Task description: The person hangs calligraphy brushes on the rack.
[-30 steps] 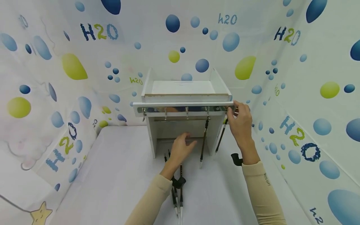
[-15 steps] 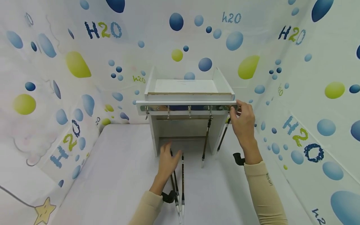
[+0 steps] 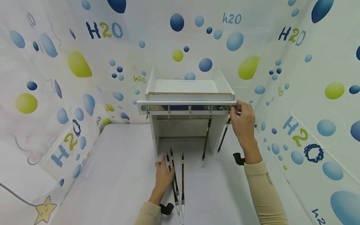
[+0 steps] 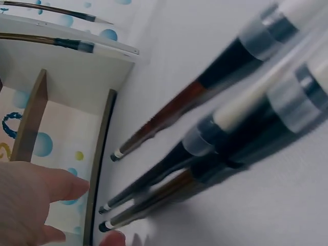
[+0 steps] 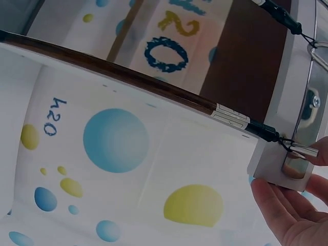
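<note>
Three calligraphy brushes lie on the white table in the head view: one brush [image 3: 182,178] on its own and a pair of brushes [image 3: 175,181] close together. My left hand [image 3: 163,176] hovers at the pair's left side, thumb and forefinger apart, with no grip visible. In the left wrist view its fingertips are near the brushes' handle ends. My right hand [image 3: 243,125] grips the right end of the white hook rail [image 3: 174,113]. One brush [image 3: 206,140] hangs from a hook; another brush [image 5: 154,84] hangs by its loop from the end hook beside my right thumb.
The rail runs along the front of a small white shelf unit [image 3: 154,137] with an open top tray [image 3: 185,86]. Several hooks line the rail; the three toward the left carry nothing. Patterned sheets [image 3: 112,56] stand behind and at both sides.
My left hand has moved down and left, from in front of the shelf unit to beside the brushes on the table. My right hand stays on the rail's end.
</note>
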`<state>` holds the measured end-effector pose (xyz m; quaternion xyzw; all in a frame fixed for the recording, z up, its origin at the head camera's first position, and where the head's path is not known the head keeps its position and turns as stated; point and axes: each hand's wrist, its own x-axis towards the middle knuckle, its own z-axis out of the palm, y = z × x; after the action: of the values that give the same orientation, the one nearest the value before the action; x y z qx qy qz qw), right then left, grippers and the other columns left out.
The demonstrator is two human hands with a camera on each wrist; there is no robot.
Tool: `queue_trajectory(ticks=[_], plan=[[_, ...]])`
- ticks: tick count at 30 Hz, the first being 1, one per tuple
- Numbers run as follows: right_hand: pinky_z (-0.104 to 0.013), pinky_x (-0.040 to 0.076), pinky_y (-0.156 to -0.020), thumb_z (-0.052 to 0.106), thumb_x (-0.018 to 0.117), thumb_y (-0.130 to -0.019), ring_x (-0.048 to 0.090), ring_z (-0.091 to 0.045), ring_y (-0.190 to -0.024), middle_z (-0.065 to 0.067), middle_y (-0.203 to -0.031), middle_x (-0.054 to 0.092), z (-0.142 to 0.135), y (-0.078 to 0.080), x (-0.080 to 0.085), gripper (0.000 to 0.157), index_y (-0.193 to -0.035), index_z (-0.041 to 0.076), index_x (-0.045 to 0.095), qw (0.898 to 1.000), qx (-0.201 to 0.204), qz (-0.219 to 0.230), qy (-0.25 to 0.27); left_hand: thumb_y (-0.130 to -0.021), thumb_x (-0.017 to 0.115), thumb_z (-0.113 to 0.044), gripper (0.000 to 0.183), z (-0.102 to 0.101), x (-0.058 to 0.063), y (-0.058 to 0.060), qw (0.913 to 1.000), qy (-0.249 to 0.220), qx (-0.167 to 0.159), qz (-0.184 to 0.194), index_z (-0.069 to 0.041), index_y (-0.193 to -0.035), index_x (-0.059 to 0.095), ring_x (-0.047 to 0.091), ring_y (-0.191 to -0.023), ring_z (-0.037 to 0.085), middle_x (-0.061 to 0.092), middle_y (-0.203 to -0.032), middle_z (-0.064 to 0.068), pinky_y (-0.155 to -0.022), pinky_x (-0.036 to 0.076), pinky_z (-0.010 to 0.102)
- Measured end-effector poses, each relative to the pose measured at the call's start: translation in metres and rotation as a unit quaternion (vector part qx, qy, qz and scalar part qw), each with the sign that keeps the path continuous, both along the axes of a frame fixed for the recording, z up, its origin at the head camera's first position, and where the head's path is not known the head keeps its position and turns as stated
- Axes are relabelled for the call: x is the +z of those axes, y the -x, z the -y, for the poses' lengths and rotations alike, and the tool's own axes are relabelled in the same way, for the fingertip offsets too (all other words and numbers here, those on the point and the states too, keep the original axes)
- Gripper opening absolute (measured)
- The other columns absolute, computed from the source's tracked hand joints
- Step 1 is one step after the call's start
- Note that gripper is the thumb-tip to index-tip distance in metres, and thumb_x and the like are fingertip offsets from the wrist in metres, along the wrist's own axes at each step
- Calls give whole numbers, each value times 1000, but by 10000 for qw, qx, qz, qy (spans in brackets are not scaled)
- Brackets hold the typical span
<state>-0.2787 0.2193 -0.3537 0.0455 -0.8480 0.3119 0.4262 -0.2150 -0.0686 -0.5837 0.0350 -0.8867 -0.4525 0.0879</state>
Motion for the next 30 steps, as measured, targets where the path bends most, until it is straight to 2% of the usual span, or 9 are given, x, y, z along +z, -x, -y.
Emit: queue_trajectory(ticks=[8, 15, 21, 25, 30], plan=[[-40, 56, -80, 19, 55, -93, 64, -31, -96, -22, -110, 58, 0, 0, -1, 36, -122, -1, 56, 10000, -12, 36, -3, -87, 62, -16, 63, 3, -10, -1, 9993, 104, 1, 350, 5, -139, 36, 52, -66, 23, 41, -121, 31, -52, 45, 31], [-40, 56, -80, 20, 55, -93, 64, -30, -97, -22, -111, 58, -1, 1, -2, 36, -123, -1, 56, 10000, -23, 9, -15, -84, 64, -12, 58, 1, -15, 2, 9988, 421, 56, 260, 8, -134, 42, 61, -79, 35, 48, -119, 33, -62, 53, 41], [-41, 56, -80, 20, 55, -93, 63, -31, -97, -22, -109, 59, -1, 0, -1, 37, -122, -1, 56, 10000, -13, 21, 13, -83, 63, -9, 50, -2, -13, 5, 9973, 703, 37, 226, 13, -125, 48, 61, -84, 39, 52, -113, 32, -65, 53, 44], [-42, 56, -80, 19, 55, -92, 62, -31, -98, -22, -109, 58, -1, 0, -1, 36, -122, -2, 56, 10000, 30, 12, 18, -83, 63, -8, 42, -3, -9, 7, 9963, 763, 91, 396, 15, -117, 54, 62, -79, 36, 55, -105, 30, -60, 52, 41], [-42, 56, -80, 17, 56, -92, 62, -32, -98, -23, -109, 58, -1, -1, 0, 36, -122, -3, 56, 10000, 51, -43, 18, -81, 65, -6, 35, -4, -7, 10, 9954, 836, 208, 409, 15, -109, 59, 62, -75, 35, 59, -97, 28, -57, 51, 40]])
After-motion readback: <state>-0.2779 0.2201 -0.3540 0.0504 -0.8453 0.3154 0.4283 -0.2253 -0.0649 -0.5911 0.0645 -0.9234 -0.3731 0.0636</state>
